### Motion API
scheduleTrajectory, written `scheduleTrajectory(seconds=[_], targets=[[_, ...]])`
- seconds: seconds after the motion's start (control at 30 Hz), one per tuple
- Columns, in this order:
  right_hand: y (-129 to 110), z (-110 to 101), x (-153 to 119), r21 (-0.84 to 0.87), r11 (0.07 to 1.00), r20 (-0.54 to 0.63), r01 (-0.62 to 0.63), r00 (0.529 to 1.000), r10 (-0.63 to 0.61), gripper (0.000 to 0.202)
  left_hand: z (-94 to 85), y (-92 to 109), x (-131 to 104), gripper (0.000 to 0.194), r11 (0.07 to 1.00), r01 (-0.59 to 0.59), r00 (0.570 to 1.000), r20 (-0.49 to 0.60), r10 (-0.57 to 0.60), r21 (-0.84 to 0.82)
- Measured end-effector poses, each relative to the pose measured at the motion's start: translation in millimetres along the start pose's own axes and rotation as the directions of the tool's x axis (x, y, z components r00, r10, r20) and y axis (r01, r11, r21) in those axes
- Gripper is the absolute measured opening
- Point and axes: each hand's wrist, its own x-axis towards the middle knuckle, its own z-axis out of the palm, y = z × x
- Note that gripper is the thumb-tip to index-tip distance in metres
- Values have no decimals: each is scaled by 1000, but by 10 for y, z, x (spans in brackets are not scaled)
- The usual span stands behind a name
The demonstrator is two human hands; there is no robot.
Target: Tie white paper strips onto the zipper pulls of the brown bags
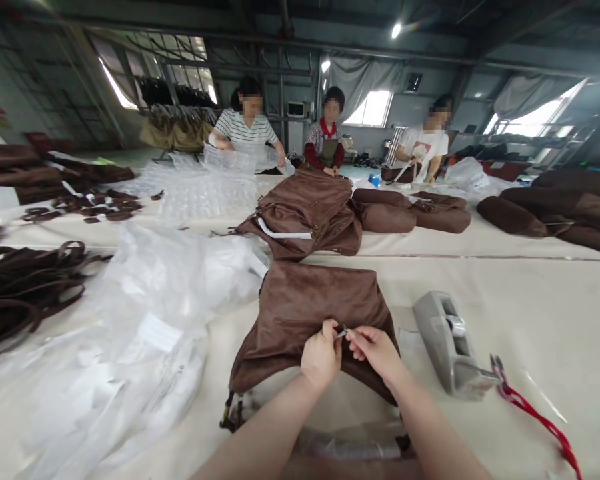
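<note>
A brown handbag lies flat on the table before me, its curved opening edge towards me. A zipper runs across its front panel. Over the right end of that zipper my hands meet. My left hand is closed, thumb and finger pinching one end of a small whitish strip. Fingertips of my right hand pinch a tiny dark piece, apparently the zipper pull, against the strip's other end. Below the hands, the bag's strap is wrapped in clear plastic.
Right of the bag stands a grey tape dispenser, beside small snips on a red cord. Crumpled plastic bags and brown straps cover the left. More brown bags lie beyond; three people work across the table.
</note>
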Motion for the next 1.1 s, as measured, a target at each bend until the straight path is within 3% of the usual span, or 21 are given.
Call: scheduleTrajectory(seconds=[0.2, 0.4, 0.6, 0.77, 0.93, 1.0, 1.1], targets=[[190, 31, 117, -50, 996, 41, -67, 997, 69, 23, 9, -9, 20, 30, 999, 2, 1000, 23, -3, 32], [207, 32, 147, -81, 991, 40, -104, 993, 108, 18, -20, -1, 15, 28, 997, -34, 997, 68, 29, 74], [210, 23, 143, -83, 992, 52, -99, 993, 103, 19, -61, 13, 1, 23, 998, -54, 998, 39, 52, 43], [193, -7, 100, -42, 994, 107, -100, 989, 104, 19, -36, -52, 56, 20, 977, 32, 999, 28, -27, -210], [173, -6, 124, 23, 990, 168, -140, 976, 134, 17, 62, -77, 91, 19, 799, 198, 976, 190, -107, -568], [162, 10, 146, 46, 988, 172, -150, 975, 140, 17, 91, -62, 72, 18, 770, 199, 979, 165, -123, -606], [150, 39, 176, 90, 979, 170, -181, 972, 164, 15, 80, -22, 27, 17, 825, 112, 993, 45, -105, -554]])
